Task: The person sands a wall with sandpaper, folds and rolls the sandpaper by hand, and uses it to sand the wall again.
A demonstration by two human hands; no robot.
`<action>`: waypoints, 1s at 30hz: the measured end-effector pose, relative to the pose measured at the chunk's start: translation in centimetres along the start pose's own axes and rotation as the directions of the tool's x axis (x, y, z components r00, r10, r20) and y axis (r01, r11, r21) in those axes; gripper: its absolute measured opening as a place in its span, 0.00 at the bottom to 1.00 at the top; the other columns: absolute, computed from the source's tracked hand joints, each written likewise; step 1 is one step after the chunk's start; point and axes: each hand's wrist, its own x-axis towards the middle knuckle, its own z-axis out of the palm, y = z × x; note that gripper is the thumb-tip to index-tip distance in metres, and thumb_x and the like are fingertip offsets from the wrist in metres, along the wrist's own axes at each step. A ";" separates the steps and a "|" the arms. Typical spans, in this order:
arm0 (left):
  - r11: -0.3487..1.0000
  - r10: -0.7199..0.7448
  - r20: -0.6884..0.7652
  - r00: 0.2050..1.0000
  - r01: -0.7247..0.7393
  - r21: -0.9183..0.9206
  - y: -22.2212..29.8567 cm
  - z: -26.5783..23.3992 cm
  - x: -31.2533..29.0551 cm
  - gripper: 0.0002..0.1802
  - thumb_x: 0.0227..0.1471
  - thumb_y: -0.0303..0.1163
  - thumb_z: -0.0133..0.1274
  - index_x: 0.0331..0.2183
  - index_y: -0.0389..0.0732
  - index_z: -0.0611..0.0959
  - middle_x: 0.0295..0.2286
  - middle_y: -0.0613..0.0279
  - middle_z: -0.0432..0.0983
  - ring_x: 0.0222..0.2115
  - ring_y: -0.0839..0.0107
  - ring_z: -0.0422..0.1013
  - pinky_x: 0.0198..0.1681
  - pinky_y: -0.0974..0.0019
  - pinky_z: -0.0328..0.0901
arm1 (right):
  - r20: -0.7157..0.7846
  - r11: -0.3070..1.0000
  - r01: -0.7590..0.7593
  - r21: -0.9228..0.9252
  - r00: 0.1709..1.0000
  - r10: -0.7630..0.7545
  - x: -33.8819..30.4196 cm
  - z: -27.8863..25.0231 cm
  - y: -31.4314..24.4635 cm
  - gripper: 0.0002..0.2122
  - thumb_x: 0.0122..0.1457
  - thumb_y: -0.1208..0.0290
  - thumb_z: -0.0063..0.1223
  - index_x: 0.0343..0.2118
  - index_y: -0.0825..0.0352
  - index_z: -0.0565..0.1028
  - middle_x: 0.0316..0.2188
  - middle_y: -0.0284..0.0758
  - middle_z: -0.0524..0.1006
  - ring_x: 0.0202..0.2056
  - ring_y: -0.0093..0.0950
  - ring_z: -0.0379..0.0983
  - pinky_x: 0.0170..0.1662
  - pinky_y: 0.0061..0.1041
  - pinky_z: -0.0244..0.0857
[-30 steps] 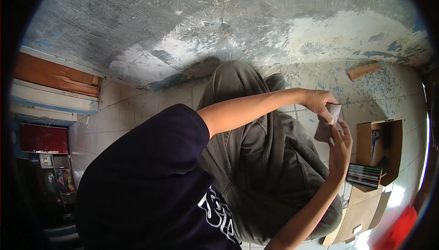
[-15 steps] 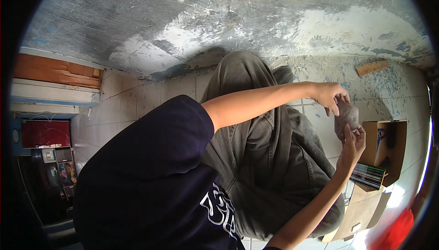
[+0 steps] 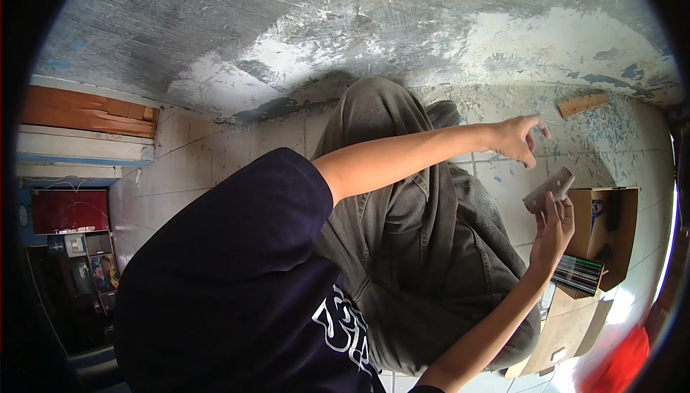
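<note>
My left hand (image 3: 519,141) is held out over the floor, off to the right of my knees, its fingers apart and nothing in them. Just below it, my right hand (image 3: 553,229) pinches a small greyish-brown piece of sandpaper (image 3: 548,188) between thumb and fingers. The sandpaper looks worn and bent, with pale specks on its face. A gap separates it from the left hand's fingertips.
A grey wall (image 3: 345,19) with white patches and peeling paint rises ahead. Paint flakes litter the tiled floor (image 3: 503,177) near a wooden strip (image 3: 583,105). An open cardboard box (image 3: 624,242) stands beside my right hand, with a red item (image 3: 624,364) at lower right.
My left hand has let go of the sandpaper and moved slightly up and away. In my right hand the sandpaper has tilted and shows a smaller face.
</note>
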 end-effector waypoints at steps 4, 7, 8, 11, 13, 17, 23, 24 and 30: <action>0.987 0.022 0.179 0.984 0.007 -0.160 0.5 1.0 -0.7 0.42 0.33 0.25 0.58 0.53 0.44 0.59 0.41 0.51 0.65 0.33 0.69 0.70 0.35 0.70 0.66 | 0.018 1.000 0.000 0.015 1.000 0.000 0.1 -0.1 0.0 0.11 0.53 0.74 0.51 0.40 0.65 0.68 0.33 0.28 0.73 0.34 0.18 0.69 0.39 0.18 0.61; 1.000 0.017 0.177 0.984 -0.013 -0.022 0.3 1.0 -0.5 0.46 0.34 0.24 0.57 0.56 0.45 0.54 0.47 0.48 0.59 0.34 0.68 0.70 0.38 0.68 0.66 | 0.020 1.000 0.007 0.016 1.000 -0.008 0.0 0.2 -0.1 0.11 0.53 0.74 0.51 0.40 0.65 0.68 0.32 0.28 0.73 0.34 0.18 0.69 0.39 0.19 0.62; 1.000 0.018 0.181 0.983 -0.014 -0.023 0.3 0.8 -0.4 0.46 0.34 0.24 0.57 0.56 0.45 0.54 0.47 0.48 0.59 0.34 0.68 0.70 0.38 0.68 0.66 | 0.007 1.000 0.008 0.015 1.000 -0.008 0.0 0.1 -0.1 0.11 0.53 0.74 0.51 0.40 0.65 0.68 0.32 0.28 0.73 0.35 0.18 0.69 0.39 0.19 0.61; 0.995 -0.096 0.181 0.979 0.101 -0.022 0.6 0.3 -0.5 0.47 0.35 0.25 0.57 0.56 0.45 0.52 0.50 0.47 0.55 0.38 0.66 0.69 0.41 0.66 0.65 | 0.032 1.000 0.001 0.014 0.999 -0.002 -0.1 0.1 -0.2 0.11 0.53 0.75 0.51 0.40 0.65 0.68 0.32 0.28 0.73 0.35 0.18 0.68 0.40 0.19 0.61; 0.974 -0.054 0.213 0.976 0.099 -0.206 1.0 0.8 -0.9 0.46 0.35 0.25 0.58 0.56 0.44 0.54 0.49 0.47 0.57 0.39 0.65 0.69 0.42 0.66 0.64 | 0.038 0.999 -0.008 0.033 0.999 0.006 -0.2 0.2 -0.3 0.11 0.53 0.74 0.51 0.40 0.64 0.68 0.32 0.28 0.73 0.35 0.18 0.68 0.40 0.19 0.61; 0.977 -0.030 0.183 0.983 0.067 -0.202 0.4 1.1 -0.5 0.45 0.34 0.24 0.57 0.55 0.43 0.55 0.47 0.50 0.60 0.36 0.67 0.70 0.41 0.67 0.65 | -0.014 1.000 0.013 -0.020 1.000 -0.013 0.0 0.2 -0.2 0.11 0.53 0.74 0.51 0.39 0.64 0.68 0.32 0.27 0.73 0.34 0.17 0.68 0.40 0.19 0.60; 0.985 -0.088 0.166 0.982 0.111 -0.133 0.9 0.3 -0.2 0.46 0.35 0.26 0.57 0.56 0.43 0.53 0.48 0.49 0.60 0.42 0.66 0.67 0.46 0.64 0.62 | 0.033 1.000 -0.009 0.016 0.999 0.008 -0.1 0.0 -0.2 0.11 0.53 0.73 0.51 0.39 0.64 0.68 0.33 0.27 0.73 0.34 0.17 0.68 0.40 0.18 0.59; 0.980 -0.062 0.165 0.984 0.092 -0.177 1.0 0.5 -0.5 0.46 0.35 0.26 0.57 0.56 0.42 0.53 0.47 0.49 0.60 0.42 0.66 0.66 0.46 0.64 0.62 | 0.033 1.000 -0.008 0.017 0.999 0.008 -0.1 0.0 -0.2 0.11 0.53 0.73 0.51 0.39 0.64 0.68 0.33 0.27 0.73 0.34 0.17 0.68 0.40 0.18 0.59; 0.972 -0.032 0.135 0.990 0.063 -0.225 0.7 1.0 -0.6 0.46 0.35 0.24 0.57 0.56 0.41 0.53 0.47 0.50 0.62 0.38 0.69 0.69 0.41 0.68 0.64 | 0.027 1.000 -0.013 -0.002 1.000 0.014 -0.1 0.0 -0.3 0.10 0.53 0.73 0.51 0.38 0.64 0.68 0.33 0.28 0.73 0.34 0.18 0.68 0.40 0.19 0.60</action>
